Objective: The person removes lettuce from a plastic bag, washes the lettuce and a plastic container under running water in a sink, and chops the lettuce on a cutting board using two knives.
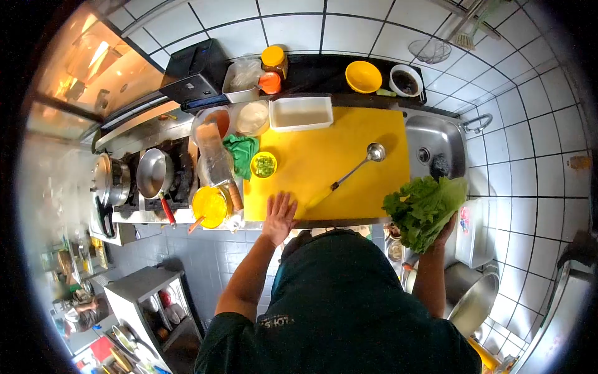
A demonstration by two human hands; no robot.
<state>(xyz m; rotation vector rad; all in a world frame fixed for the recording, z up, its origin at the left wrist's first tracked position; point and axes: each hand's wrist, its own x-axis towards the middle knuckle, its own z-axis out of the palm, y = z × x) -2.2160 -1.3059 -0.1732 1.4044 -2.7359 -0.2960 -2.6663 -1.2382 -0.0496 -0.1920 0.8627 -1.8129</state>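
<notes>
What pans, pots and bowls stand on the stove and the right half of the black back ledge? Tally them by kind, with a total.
Pans: 1, red-handled pan
Pots: 1, lidded pot
Bowls: 2, yellow bowl and white bowl
Total: 4

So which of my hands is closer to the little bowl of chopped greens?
Left. Your left hand rests at the near edge of the board, on your side of the bowl; your right hand is far right, holding lettuce.

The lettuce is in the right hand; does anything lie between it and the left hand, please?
Yes: the ladle lies on the yellow board between the left hand and the lettuce, with its yellow handle close to the left hand.
</notes>
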